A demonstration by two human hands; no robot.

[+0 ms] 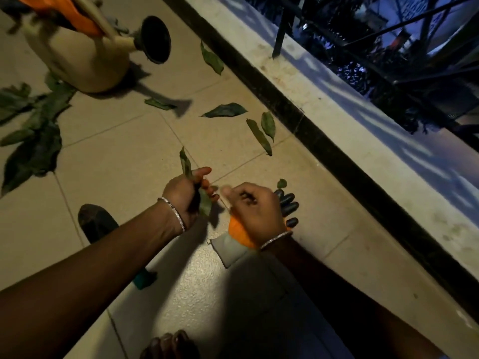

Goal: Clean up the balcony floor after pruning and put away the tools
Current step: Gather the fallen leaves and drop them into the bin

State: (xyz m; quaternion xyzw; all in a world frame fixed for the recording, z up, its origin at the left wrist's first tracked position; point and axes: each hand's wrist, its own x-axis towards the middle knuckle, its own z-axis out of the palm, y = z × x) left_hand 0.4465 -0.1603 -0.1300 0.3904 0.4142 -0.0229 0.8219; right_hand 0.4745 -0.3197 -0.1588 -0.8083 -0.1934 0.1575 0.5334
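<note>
From the head camera, looking down on the tiled balcony floor (124,177), the left hand (185,200) is curled round a bunch of leaves (204,204), one leaf of it sticking up past the knuckles. Just beside it the right hand (256,206) has its fingers bent and its thumb turned toward the left hand, but the thumb is blurred, so I cannot tell whether it pinches anything. The two hands are near each other and not touching. Under the right hand lies an orange glove (239,233) with black fingertips and a grey cuff, flat on the tiles. More cut leaves are scattered further out: a dark heap (33,136) at the left edge and loose leaves (224,110) between the hands and the black skirting strip (311,130) of the parapet. A beige watering can (77,55) stands at the top left, its black rose pointing toward the parapet, with a second orange glove (64,9) draped over its top. A teal object (143,279) shows below the left forearm — too hidden to name.
</note>
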